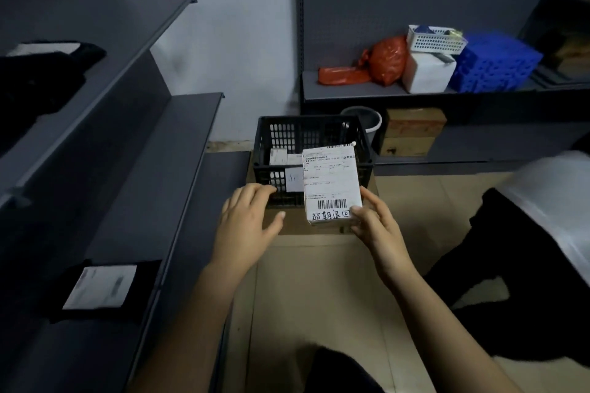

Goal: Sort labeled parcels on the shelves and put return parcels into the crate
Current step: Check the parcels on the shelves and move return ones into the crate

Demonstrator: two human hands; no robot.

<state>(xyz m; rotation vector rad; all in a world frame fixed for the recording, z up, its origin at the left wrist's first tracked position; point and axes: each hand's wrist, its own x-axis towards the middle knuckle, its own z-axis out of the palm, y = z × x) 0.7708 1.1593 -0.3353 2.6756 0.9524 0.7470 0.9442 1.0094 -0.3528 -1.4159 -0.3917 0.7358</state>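
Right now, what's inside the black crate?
At least one white labelled parcel lies flat on the floor of the black crate, left side. The boxed parcel held in the right hand covers much of the crate's right side, so anything there is hidden.

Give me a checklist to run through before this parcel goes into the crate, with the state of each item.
1. Return mark: handwritten 超期退回 under the barcode on the parcel: ok.
2. Grip: the right hand pinches only its lower right corner: ok, though slight.
3. Target: the crate stands directly behind the parcel, top open: ok.
4. Room inside: small parcels lie low at the left; the right side is hidden by the held parcel: cannot tell.
5. Free hand: the left hand is open at the crate's front wall, left of the drop path: ok.
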